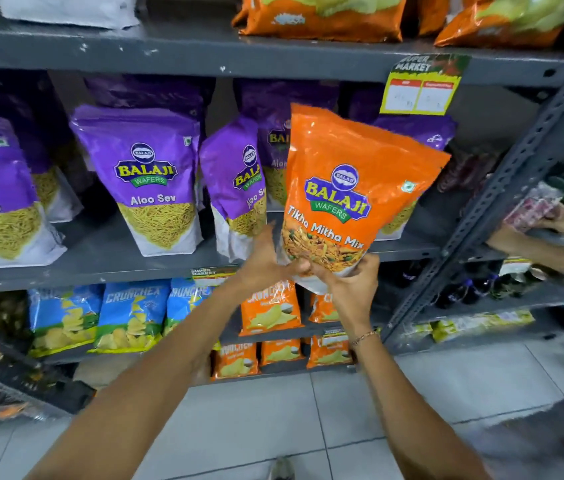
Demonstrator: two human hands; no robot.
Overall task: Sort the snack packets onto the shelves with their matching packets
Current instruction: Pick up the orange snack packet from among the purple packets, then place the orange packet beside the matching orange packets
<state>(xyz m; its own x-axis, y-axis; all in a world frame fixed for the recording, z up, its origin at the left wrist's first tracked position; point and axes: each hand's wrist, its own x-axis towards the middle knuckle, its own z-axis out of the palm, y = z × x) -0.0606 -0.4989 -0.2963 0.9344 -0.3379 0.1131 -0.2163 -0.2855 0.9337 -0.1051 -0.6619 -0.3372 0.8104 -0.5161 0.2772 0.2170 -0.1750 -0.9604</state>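
An orange Tikha Mitha Mix packet (353, 181) stands upright in front of the middle shelf (117, 261), held at its bottom edge. My left hand (266, 261) grips its lower left corner and my right hand (349, 289) grips its lower right. Behind it and to the left, purple Aloo Sev packets (145, 174) stand in a row on that shelf. The orange packet hides part of one purple packet at the right.
Orange chip packets (318, 15) lie on the top shelf. Blue Crunchex packets (128, 317) and orange Crunchex packets (270, 306) fill the lower shelves. A yellow price tag (419, 88) hangs from the upper shelf edge. Another person's hands (547, 223) reach into the rack at the right.
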